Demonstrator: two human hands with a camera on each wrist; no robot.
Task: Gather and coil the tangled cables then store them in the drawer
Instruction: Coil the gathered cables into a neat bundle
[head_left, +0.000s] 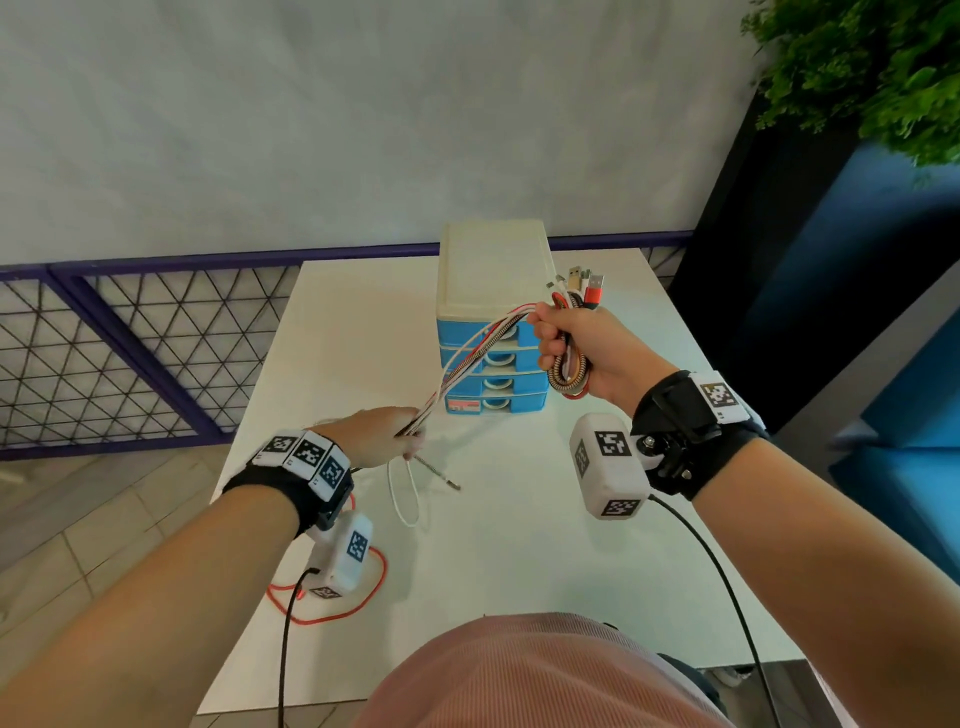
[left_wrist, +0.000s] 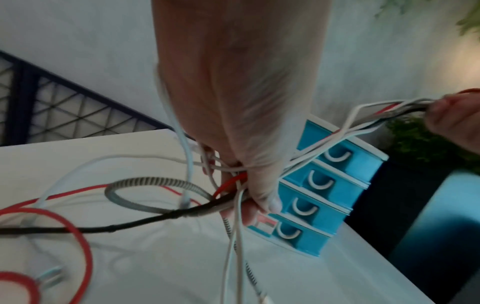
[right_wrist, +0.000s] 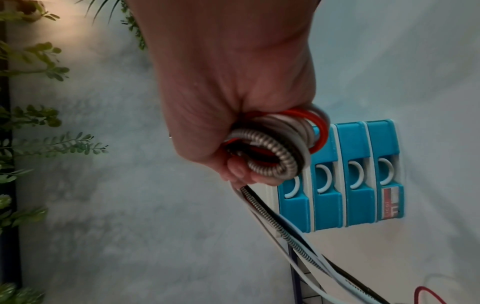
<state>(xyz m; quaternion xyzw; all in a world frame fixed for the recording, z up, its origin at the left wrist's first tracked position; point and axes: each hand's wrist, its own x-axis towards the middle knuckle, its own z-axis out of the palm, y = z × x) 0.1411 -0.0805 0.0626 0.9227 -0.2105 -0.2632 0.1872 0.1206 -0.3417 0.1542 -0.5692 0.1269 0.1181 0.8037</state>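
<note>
My right hand (head_left: 558, 343) grips a coiled bundle of cables (head_left: 570, 371) in front of the blue drawer unit (head_left: 493, 358); USB plugs (head_left: 587, 280) stick out above the fist. In the right wrist view the coil (right_wrist: 275, 142) of red, white and braided cables sits in my fist (right_wrist: 233, 115). The strands (head_left: 467, 364) run down to my left hand (head_left: 387, 436), which pinches them above the table. In the left wrist view my fingers (left_wrist: 254, 185) hold the strands (left_wrist: 235, 181). Loose tails, a white loop (head_left: 408, 493) and a red loop (head_left: 332, 597), lie on the white table (head_left: 519, 545).
All drawers of the unit (right_wrist: 342, 176) look pushed in. A purple mesh fence (head_left: 130, 338) stands left of the table, a dark planter with greenery (head_left: 857, 67) at the right. My wrist cameras' black leads (head_left: 727, 587) hang over the near table edge.
</note>
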